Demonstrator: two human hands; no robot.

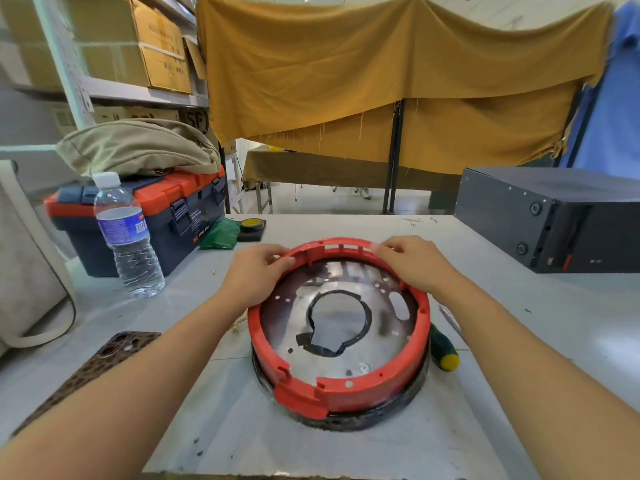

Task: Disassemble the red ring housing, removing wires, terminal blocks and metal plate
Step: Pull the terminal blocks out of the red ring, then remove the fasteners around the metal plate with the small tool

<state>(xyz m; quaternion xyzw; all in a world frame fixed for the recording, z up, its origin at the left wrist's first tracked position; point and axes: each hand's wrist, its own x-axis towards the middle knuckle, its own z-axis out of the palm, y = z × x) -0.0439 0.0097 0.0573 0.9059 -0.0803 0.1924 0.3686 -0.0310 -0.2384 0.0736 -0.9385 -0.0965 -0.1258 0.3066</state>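
Note:
The red ring housing point(367, 386) lies flat on the grey table, seated on a dark lower rim point(398, 410). Inside it sits a shiny round metal plate point(377, 344) with a central opening edged in black material. My left hand point(254, 275) grips the housing's far-left rim, fingers curled over the edge. My right hand point(415, 261) pinches the far-right rim near the slotted section. No wires or terminal blocks show inside the ring.
A screwdriver with a green and yellow handle point(445, 351) lies right of the ring. A phone point(104, 358) lies at left, with a water bottle point(128, 237) and a red-and-blue toolbox point(180, 209) behind. A dark metal box point(554, 220) stands at right.

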